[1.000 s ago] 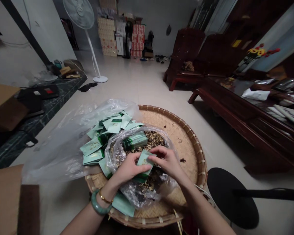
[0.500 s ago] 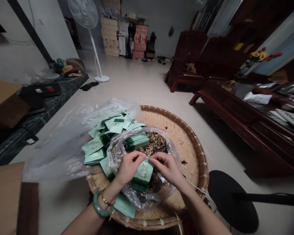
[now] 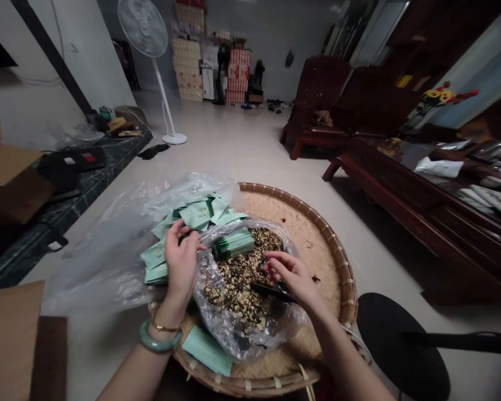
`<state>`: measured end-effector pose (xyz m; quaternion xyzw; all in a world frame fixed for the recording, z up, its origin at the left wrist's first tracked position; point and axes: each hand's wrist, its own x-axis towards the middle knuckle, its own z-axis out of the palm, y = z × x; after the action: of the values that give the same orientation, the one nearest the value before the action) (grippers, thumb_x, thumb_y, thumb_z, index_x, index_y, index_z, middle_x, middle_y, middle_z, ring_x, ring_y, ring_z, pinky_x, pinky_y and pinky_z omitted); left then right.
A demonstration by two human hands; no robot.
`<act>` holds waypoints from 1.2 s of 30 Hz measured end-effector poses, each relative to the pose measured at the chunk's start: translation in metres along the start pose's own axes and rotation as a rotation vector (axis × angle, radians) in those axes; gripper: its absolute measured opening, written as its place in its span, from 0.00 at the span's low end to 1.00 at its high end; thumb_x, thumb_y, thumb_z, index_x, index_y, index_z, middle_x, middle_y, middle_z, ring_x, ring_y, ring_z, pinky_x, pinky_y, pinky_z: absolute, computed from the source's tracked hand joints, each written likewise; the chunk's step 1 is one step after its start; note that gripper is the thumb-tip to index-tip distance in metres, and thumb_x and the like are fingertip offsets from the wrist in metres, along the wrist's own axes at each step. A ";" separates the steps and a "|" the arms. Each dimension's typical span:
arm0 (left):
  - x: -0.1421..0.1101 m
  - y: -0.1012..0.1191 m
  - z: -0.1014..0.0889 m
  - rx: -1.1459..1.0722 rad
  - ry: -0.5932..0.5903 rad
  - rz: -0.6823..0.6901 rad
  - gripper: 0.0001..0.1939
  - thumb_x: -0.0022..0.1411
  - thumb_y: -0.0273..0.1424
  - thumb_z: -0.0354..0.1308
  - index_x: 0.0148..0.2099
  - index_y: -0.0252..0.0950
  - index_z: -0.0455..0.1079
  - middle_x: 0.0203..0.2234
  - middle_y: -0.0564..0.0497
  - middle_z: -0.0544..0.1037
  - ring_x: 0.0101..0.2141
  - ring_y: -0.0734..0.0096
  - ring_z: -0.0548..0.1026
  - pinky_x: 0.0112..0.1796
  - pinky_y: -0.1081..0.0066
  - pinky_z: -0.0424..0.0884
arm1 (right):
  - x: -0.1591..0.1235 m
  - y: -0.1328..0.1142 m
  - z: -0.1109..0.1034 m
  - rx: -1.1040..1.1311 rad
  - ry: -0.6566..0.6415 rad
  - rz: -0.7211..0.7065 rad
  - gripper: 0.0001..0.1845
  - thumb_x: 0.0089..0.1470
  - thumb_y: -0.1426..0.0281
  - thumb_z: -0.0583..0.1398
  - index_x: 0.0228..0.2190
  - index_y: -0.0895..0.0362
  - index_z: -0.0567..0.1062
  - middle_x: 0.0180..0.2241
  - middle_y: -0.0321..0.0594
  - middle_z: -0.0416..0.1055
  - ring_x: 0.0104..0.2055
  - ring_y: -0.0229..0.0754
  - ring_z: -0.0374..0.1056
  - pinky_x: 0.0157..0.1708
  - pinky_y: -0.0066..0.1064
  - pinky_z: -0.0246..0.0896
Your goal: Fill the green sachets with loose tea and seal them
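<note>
My left hand [image 3: 181,262], with a jade bangle and a gold bracelet at the wrist, is raised over a heap of pale green sachets [image 3: 195,214]. Its fingers are loosely bent and apart, and no sachet shows in them. My right hand [image 3: 291,275] hovers above an open clear plastic bag [image 3: 244,351], fingers half curled with nothing plainly held. Inside the bag lies a dark and yellow dried mix [image 3: 237,287] with a stack of green sachets [image 3: 234,244] on it. Just under my right hand lies a black, handle-like object [image 3: 271,291], partly hidden.
Everything rests on a round woven bamboo tray [image 3: 338,248]. A large clear plastic sheet [image 3: 104,250] spreads to the left. One flat green sachet [image 3: 209,351] lies at the near rim. A black round stand base [image 3: 401,340] is at right, a cardboard box [image 3: 12,334] at left.
The sachet that both hands held over the bag is no longer in them. My left hand has moved left and up to the heap; my right hand stays over the bag.
</note>
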<state>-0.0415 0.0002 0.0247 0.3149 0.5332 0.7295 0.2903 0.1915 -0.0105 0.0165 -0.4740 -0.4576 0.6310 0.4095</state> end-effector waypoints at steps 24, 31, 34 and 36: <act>-0.020 -0.023 0.017 1.272 -0.691 0.828 0.09 0.62 0.30 0.56 0.44 0.34 0.74 0.35 0.44 0.74 0.36 0.59 0.68 0.35 0.65 0.65 | 0.012 0.027 -0.012 -0.426 0.019 -0.197 0.16 0.52 0.62 0.56 0.37 0.57 0.78 0.31 0.42 0.77 0.32 0.42 0.71 0.26 0.29 0.64; -0.023 -0.036 0.013 1.312 -0.739 0.907 0.11 0.61 0.25 0.57 0.45 0.40 0.76 0.33 0.47 0.77 0.33 0.62 0.68 0.32 0.67 0.63 | 0.011 0.030 -0.012 -0.452 0.013 -0.217 0.16 0.53 0.62 0.56 0.37 0.57 0.78 0.30 0.41 0.76 0.31 0.41 0.71 0.27 0.30 0.66; -0.023 -0.039 0.010 1.321 -0.737 0.959 0.14 0.60 0.24 0.58 0.46 0.42 0.76 0.36 0.47 0.78 0.34 0.61 0.69 0.31 0.66 0.63 | 0.011 0.030 -0.012 -0.461 0.013 -0.212 0.16 0.53 0.62 0.55 0.37 0.58 0.78 0.29 0.41 0.76 0.30 0.41 0.70 0.27 0.30 0.66; -0.024 -0.039 0.009 1.314 -0.743 0.964 0.13 0.59 0.24 0.59 0.45 0.44 0.76 0.36 0.48 0.78 0.33 0.61 0.69 0.31 0.67 0.63 | 0.011 0.030 -0.012 -0.473 0.013 -0.217 0.17 0.53 0.63 0.55 0.37 0.58 0.78 0.29 0.41 0.76 0.30 0.41 0.70 0.27 0.30 0.66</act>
<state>-0.0155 -0.0022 -0.0146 0.8233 0.5248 0.1707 -0.1330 0.1981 -0.0057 -0.0165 -0.5088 -0.6379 0.4558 0.3556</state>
